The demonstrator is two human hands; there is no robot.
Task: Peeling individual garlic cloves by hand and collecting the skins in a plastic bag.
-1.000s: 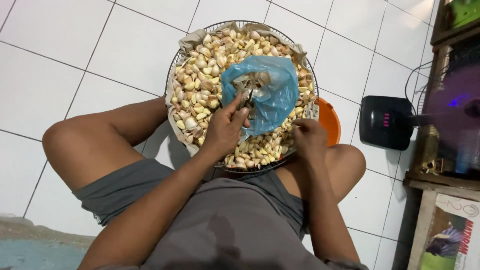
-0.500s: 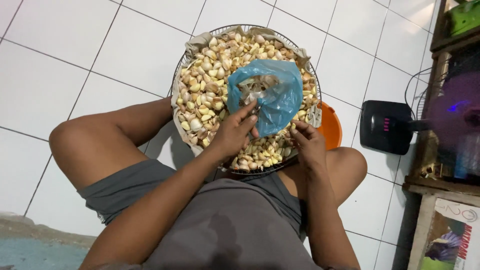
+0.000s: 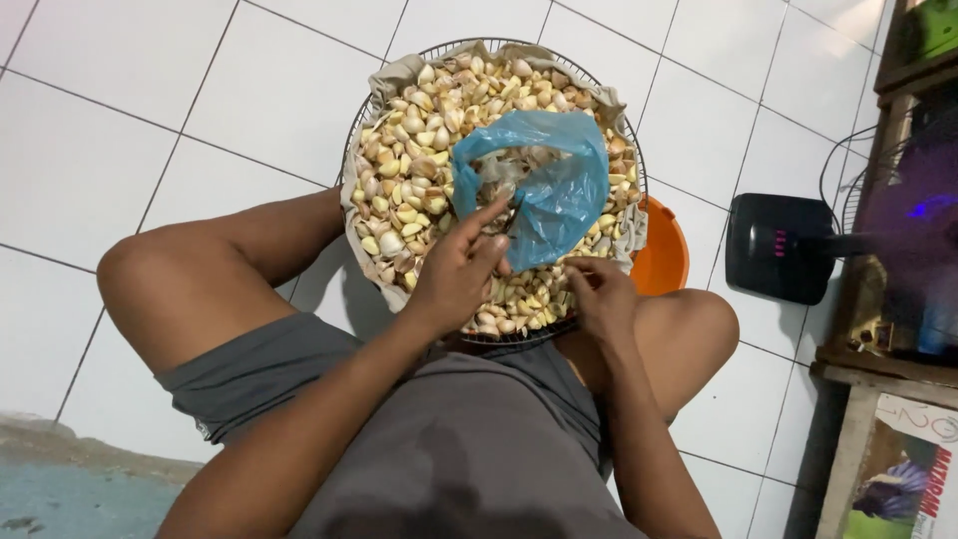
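Note:
A round wire basket [image 3: 351, 150] lined with cloth and heaped with garlic cloves [image 3: 429, 130] stands on the floor between my knees. On top of the cloves lies an open blue plastic bag [image 3: 564, 190] with pale peels inside. My left hand [image 3: 454, 279] hovers at the bag's mouth with its fingers spread, the index finger touching the bag's edge and nothing visible in its grip. At the basket's near rim my right hand [image 3: 599, 299] is curled around a small pale garlic clove, mostly hidden by the fingers.
An orange bowl [image 3: 667, 250] peeks out from under the basket's right side. A black fan base [image 3: 776, 248] with a cable stands on the white tiles to the right, beside a wooden shelf [image 3: 878, 359]. My bent legs flank the basket.
My left hand has stayed at the bag's mouth and its fingers have spread apart. The right hand has drawn slightly nearer along the basket's rim.

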